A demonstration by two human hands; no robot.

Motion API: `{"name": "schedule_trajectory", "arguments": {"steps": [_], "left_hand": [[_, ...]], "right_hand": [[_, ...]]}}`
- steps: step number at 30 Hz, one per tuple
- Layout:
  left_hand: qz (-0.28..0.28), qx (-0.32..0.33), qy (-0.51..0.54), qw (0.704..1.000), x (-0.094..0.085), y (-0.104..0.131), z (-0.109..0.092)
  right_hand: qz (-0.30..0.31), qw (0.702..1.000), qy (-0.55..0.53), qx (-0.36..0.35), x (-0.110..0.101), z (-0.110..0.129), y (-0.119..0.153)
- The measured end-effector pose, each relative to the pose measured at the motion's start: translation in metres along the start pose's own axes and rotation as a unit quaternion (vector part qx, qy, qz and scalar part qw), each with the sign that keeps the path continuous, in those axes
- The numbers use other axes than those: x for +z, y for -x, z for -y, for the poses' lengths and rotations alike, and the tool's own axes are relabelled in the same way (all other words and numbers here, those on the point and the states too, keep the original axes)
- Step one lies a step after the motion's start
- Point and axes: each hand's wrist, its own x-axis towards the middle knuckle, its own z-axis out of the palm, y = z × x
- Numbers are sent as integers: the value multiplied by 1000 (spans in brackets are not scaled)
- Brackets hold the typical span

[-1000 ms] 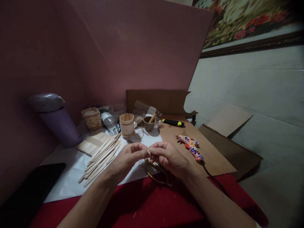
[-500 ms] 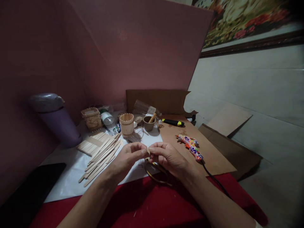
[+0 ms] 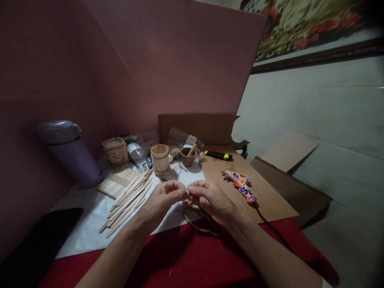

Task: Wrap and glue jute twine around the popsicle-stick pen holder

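My left hand and my right hand meet at the fingertips over the front of the white sheet. Both are closed in a pinch around a tiny pale piece, too small to name. Just below them lies a dark, looped object with yellowish parts, partly hidden by my right hand. Loose wooden craft sticks fan out left of my left hand, beside a banded bundle of sticks. Beyond my hands stand a small wooden-stick cup and a brown pot with a stick piece in it.
On the brown cardboard at the right lie a flower-patterned glue gun with a black cord and a black-yellow cutter. A purple tumbler, another stick cup and plastic bottles stand or lie at the back and left.
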Motion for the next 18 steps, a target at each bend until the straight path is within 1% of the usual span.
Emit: {"name": "schedule_trajectory", "arguments": {"steps": [7,18], "left_hand": [[-9,2,27,1000,4,0,-2],[-4,-2,8,1000,5,1,-3]], "right_hand": [[3,1000,-12,-9,1,3,0],[11,1000,-15,-12,-1,0,-1]]}}
